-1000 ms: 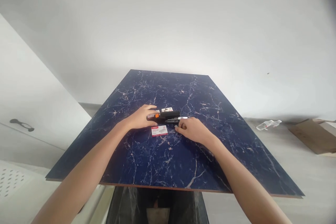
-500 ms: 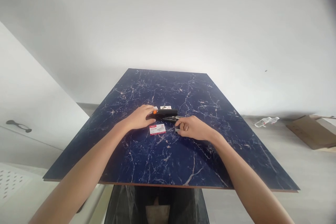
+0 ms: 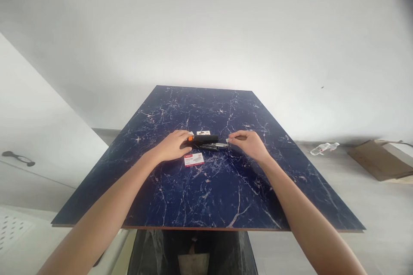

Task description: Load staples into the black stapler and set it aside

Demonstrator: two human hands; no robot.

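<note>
A black stapler (image 3: 205, 139) with an orange part lies across the middle of the dark blue table. Its metal staple tray (image 3: 222, 145) sticks out to the right. My left hand (image 3: 174, 145) grips the stapler's left end, thumb at the near side and fingers at the far side. Just beyond the tray's right tip, my right hand (image 3: 248, 142) is closed in a pinch on a small pale-grey piece, apparently a strip of staples (image 3: 228, 140). Close in front of the stapler is a red-and-white staple box (image 3: 194, 159). Behind it stands a small white box (image 3: 203, 132), partly hidden.
The table (image 3: 206, 197) has a blue marble-patterned top with white veins. A white wall (image 3: 206, 25) rises behind it. Right of the table, clear plastic bottles (image 3: 320, 149) and an open cardboard box (image 3: 377, 159) rest on the floor. A white cabinet (image 3: 35, 107) stands at left.
My right hand has moved right and away from me, from beside the near side of the stapler to past its tray tip. The tray shows more now. My left hand stays on the stapler.
</note>
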